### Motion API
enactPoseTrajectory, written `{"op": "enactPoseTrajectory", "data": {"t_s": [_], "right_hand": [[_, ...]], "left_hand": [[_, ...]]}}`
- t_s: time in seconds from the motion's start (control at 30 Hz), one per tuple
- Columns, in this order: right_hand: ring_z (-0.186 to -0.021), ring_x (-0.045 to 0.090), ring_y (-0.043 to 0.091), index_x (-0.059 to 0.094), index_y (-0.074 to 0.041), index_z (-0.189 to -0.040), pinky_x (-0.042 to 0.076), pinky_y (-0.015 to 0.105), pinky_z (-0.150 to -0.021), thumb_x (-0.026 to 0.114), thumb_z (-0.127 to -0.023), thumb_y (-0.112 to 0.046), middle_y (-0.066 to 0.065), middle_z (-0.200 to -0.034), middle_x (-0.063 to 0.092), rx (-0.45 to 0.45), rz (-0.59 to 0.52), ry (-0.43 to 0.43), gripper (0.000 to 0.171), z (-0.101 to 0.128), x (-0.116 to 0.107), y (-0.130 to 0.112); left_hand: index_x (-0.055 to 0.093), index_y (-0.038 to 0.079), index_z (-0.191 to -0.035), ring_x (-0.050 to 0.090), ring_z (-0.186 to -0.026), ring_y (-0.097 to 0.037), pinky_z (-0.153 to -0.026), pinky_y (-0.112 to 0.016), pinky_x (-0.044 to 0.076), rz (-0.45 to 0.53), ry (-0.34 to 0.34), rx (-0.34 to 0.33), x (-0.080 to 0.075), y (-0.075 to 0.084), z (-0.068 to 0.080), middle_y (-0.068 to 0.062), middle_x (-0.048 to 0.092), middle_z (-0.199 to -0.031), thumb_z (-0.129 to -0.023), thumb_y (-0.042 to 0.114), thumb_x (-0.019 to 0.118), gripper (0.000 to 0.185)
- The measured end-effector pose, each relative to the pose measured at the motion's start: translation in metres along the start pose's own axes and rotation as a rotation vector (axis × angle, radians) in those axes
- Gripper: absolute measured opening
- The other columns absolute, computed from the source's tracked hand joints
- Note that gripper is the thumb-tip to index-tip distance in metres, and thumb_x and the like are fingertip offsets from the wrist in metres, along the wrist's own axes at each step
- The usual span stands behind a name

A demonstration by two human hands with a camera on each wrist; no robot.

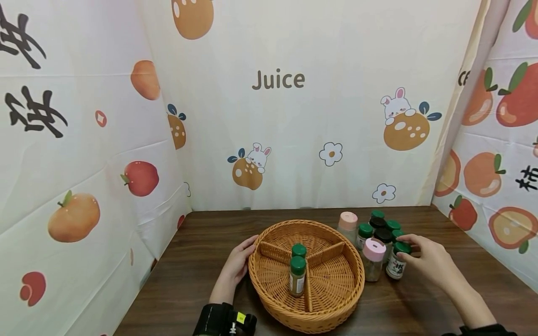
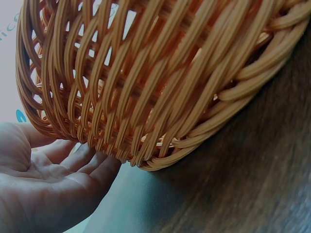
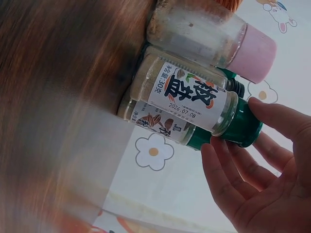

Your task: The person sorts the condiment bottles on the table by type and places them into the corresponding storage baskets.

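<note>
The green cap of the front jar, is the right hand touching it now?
Touching. In the right wrist view, the fingertips of the right hand lie against the green cap of the front jar, with no gap between them.

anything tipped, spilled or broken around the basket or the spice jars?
Nothing stands out. The wicker basket sits flat on the table, with two green-capped jars upright inside. The remaining jars stand upright in a cluster to its right. The left hand rests against the basket rim; the right hand touches a green-capped jar.

A makeshift recording booth: fruit-print cloth backdrop [image 1: 294, 116] walls in a dark wooden table [image 1: 441, 298].
</note>
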State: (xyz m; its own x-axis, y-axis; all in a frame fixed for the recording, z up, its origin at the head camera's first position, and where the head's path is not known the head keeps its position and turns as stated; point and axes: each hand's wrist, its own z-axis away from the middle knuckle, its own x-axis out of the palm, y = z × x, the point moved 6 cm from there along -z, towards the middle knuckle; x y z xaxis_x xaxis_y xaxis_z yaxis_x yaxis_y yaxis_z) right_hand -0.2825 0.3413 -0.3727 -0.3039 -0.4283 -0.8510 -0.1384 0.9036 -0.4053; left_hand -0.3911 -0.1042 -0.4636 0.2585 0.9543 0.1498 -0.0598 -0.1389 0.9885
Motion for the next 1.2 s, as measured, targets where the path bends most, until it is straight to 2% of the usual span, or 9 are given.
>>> {"op": "enactPoseTrajectory", "data": {"t_s": [0.4,0.63,0.83,1.2], "right_hand": [[-0.083,0.072,0.031,0.068,-0.004,-0.112,0.057,0.055,-0.07,0.08,-0.084,-0.026,0.02,-0.102,0.073,0.004,0.019,-0.001,0.038,0.007,-0.004,-0.007],[-0.082,0.07,0.028,0.069,-0.008,-0.109,0.056,0.053,-0.068,0.083,-0.081,-0.026,0.013,-0.096,0.073,-0.016,0.036,0.024,0.036,0.013,-0.009,-0.018],[-0.081,0.07,0.027,0.07,-0.01,-0.108,0.056,0.052,-0.068,0.082,-0.082,-0.031,0.01,-0.093,0.073,-0.013,0.035,0.026,0.036,0.016,-0.014,-0.027],[-0.069,0.066,0.004,0.071,-0.013,-0.106,0.059,0.032,-0.062,0.085,-0.079,-0.033,0.003,-0.091,0.074,-0.038,0.017,0.066,0.036,0.022,-0.021,-0.046]], "left_hand": [[0.034,-0.003,-0.153,0.037,-0.145,-0.037,-0.113,-0.038,0.043,0.009,0.0,-0.004,0.0,-0.001,0.0,-0.026,0.032,-0.159,-0.107,0.01,0.039,0.047],[0.036,-0.002,-0.153,0.037,-0.145,-0.037,-0.115,-0.041,0.041,0.003,-0.003,-0.001,-0.001,-0.002,-0.001,-0.027,0.031,-0.159,-0.108,0.012,0.039,0.047],[0.036,-0.001,-0.152,0.039,-0.144,-0.036,-0.113,-0.039,0.043,0.004,-0.004,-0.002,-0.001,-0.002,-0.001,-0.026,0.032,-0.158,-0.107,0.011,0.04,0.047],[0.036,-0.002,-0.153,0.039,-0.144,-0.036,-0.113,-0.039,0.044,0.002,0.0,-0.005,-0.001,-0.002,-0.001,-0.026,0.032,-0.158,-0.107,0.011,0.04,0.047]]}}
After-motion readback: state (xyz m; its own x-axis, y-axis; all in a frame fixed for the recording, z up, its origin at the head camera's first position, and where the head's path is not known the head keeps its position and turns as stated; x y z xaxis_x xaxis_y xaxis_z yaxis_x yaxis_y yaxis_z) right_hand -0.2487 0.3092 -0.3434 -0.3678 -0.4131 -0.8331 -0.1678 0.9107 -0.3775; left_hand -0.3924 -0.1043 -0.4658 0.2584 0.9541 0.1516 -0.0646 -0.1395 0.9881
